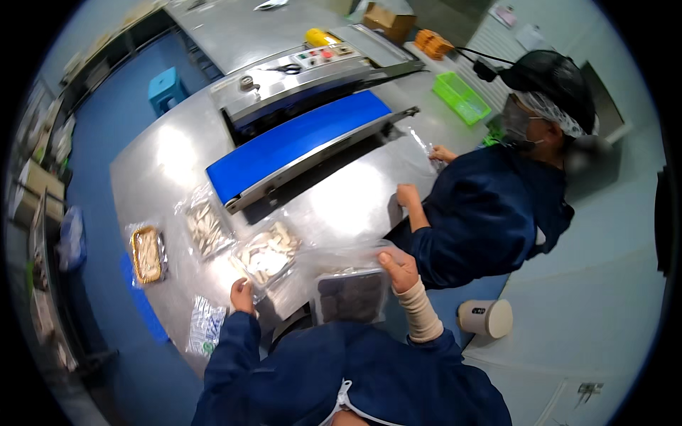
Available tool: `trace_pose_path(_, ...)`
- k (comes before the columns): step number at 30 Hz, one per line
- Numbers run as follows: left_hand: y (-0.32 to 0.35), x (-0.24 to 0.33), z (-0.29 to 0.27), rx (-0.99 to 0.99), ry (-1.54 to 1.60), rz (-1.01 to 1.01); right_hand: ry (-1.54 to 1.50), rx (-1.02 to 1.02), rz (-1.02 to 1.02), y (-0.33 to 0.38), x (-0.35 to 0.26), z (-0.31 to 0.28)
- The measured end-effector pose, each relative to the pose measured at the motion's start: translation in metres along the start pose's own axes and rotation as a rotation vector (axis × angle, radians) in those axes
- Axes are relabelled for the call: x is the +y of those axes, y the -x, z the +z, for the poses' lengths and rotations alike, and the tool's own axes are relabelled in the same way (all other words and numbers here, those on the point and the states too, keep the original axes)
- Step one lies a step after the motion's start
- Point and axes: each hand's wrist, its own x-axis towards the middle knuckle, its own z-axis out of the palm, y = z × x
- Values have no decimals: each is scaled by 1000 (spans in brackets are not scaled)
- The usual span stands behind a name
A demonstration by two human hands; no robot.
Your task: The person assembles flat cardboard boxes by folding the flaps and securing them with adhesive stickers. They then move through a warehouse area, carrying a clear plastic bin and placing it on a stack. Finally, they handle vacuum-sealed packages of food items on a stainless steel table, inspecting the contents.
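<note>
My right hand (399, 270) pinches the edge of a clear plastic bag (334, 257) between thumb and fingers. Below the bag, close to my body, is a tray of dark pieces (350, 297); whether it lies inside the bag I cannot tell. My left hand (242, 295) has its fingers curled at the near left corner of a clear-wrapped tray of pale slices (268, 254); what they grip is too small to make out. Beyond it lies a clear pack of thin pale pieces (207, 228). Farther left is a wrapped golden-yellow tray (147, 255) with pale contents.
A printed plastic packet (206, 326) lies by my left forearm. Across the metal table (348, 195) stands a machine with a blue conveyor belt (298, 145). A co-worker (490, 206) stands to the right, hands over the table, near a green basket (462, 98).
</note>
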Motion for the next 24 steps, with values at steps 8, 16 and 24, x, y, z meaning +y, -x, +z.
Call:
trace_pose_path(8, 75, 170, 59, -327, -300, 444, -67, -105, 52, -1, -11, -16)
trace_pose_path(16, 79, 268, 107, -718, -581, 699, 128, -257, -304, -28, -29, 7)
trace_pose_path(24, 92, 277, 130, -999, -479, 763, 219, -154, -292, -16, -53, 7)
